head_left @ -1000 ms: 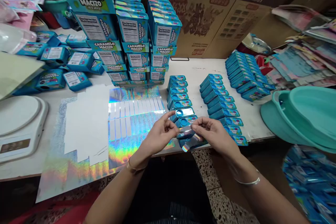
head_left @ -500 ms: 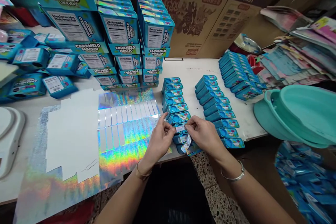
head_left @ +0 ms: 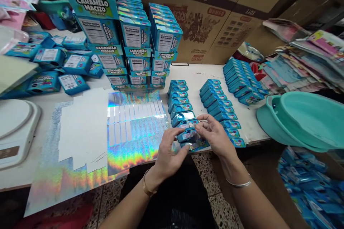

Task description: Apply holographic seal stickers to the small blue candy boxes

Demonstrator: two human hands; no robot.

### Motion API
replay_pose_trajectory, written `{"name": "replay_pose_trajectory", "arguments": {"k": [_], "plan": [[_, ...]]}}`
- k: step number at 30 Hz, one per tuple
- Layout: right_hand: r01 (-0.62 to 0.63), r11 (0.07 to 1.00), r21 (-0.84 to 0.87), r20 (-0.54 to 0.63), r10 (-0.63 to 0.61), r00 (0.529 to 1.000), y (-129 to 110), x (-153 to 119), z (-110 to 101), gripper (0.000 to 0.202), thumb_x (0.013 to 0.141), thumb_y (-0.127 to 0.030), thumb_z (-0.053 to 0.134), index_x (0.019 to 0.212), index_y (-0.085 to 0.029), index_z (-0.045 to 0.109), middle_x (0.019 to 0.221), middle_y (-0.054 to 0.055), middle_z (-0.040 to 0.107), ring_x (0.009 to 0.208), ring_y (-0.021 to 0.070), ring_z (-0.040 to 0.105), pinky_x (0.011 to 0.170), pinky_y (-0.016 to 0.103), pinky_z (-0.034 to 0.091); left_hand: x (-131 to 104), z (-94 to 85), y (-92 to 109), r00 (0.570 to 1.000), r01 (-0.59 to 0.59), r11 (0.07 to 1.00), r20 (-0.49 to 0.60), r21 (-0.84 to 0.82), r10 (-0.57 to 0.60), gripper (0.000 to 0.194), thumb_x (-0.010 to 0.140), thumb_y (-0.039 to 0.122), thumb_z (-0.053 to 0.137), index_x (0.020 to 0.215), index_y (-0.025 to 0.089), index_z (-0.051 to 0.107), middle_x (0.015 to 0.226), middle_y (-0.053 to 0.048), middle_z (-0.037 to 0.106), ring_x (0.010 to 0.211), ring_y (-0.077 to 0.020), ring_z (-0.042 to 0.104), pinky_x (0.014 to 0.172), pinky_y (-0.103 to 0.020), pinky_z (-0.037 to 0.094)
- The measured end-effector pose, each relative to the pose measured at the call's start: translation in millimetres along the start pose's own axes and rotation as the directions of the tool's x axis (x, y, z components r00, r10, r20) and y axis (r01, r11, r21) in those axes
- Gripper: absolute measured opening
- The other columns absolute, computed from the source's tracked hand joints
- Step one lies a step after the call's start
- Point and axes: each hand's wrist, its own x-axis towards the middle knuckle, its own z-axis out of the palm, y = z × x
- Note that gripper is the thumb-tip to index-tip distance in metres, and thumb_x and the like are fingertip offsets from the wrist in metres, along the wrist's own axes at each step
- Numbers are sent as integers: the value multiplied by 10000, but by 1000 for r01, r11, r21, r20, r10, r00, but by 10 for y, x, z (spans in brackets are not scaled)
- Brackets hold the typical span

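Note:
Between my hands, near the table's front edge, a small blue box (head_left: 187, 135) is at the near end of a row of blue boxes (head_left: 181, 108). My left hand (head_left: 172, 150) has thumb and fingers apart at the box's left side, fingertips by it. My right hand (head_left: 212, 131) pinches a clear shiny strip at the box's right end. A second row of blue boxes (head_left: 219, 105) stands to the right. Left of my hands lies a holographic sticker sheet (head_left: 139, 136) with white backing showing where strips are gone.
Stacked display boxes (head_left: 100, 30) rise at the back left, beside loose blue boxes (head_left: 44, 82). A white scale (head_left: 18, 128) sits far left. Teal basins (head_left: 309, 118) overhang the right edge; a large carton (head_left: 204, 18) stands behind.
My left hand has moved down and opened from its pinch. My right hand has shifted slightly right. The camera view has turned a little to the left.

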Motion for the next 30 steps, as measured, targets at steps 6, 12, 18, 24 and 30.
{"name": "replay_pose_trajectory", "arguments": {"k": [6,12,18,24,30], "plan": [[-8,987,163,52,0,999,-159,-160,75,527,630,-473,884,946,-223,543,582,-85,540,491,83,466,485,204,348,15,-4,65,980,59,987,198,-148,-28,566,819,238,742,1356,221,566,1139,-93,677,1048,-236,602,960,-419,473],[74,993,94,11,-75,997,-297,-184,141,520,655,-510,846,965,-239,528,609,-77,533,524,104,477,505,226,382,116,-148,212,900,431,776,287,-460,-329,521,761,487,800,1167,180,692,859,-27,643,760,-144,596,750,-290,485],[215,972,-94,-67,-221,973,-252,-55,238,457,758,-537,739,1018,-243,505,679,-44,583,584,134,537,551,254,425,307,-204,288,893,443,740,179,-506,-413,457,773,438,785,1116,158,670,726,32,554,647,-94,521,634,-231,424],[311,730,-609,-172,-504,846,-104,172,339,262,930,-392,570,1124,-227,510,807,7,627,636,169,562,633,305,425,589,-231,145,920,389,858,97,-335,-379,472,873,334,662,1292,161,530,772,27,582,675,-122,577,682,-272,475],[265,532,-804,-96,-556,825,-23,434,339,204,950,-314,506,1118,-201,533,828,49,661,799,246,625,818,397,432,824,-219,-44,922,385,921,79,-63,-380,508,905,228,570,1395,168,450,749,35,567,668,-132,557,645,-269,432]]}}
